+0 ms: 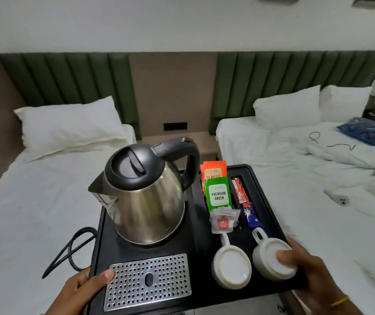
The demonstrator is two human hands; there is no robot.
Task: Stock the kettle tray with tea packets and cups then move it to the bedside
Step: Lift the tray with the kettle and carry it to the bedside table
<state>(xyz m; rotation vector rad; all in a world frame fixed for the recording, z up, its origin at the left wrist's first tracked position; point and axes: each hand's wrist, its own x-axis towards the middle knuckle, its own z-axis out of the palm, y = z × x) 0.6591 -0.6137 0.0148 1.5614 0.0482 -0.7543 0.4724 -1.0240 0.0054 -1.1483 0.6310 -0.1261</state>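
Observation:
I hold a black kettle tray (197, 223) in the air between two beds. My left hand (84, 289) grips its near left corner, thumb on the perforated metal drip grille (147, 280). My right hand (313, 273) grips the near right edge, thumb resting on an upturned white cup (270, 258). A second upturned white cup (230, 264) sits beside it. A steel kettle (145, 196) with a black lid stands on the tray's left half. Orange and green tea packets (217, 189) stand in a slot, with sachets (243, 198) beside them.
A bedside shelf (179, 140) with a black socket panel lies ahead between the beds. The kettle's black cord (73, 248) hangs over the left bed (34, 212). On the right bed (295, 178) lie a phone (338, 198), a thin cable and a blue bag (363, 130).

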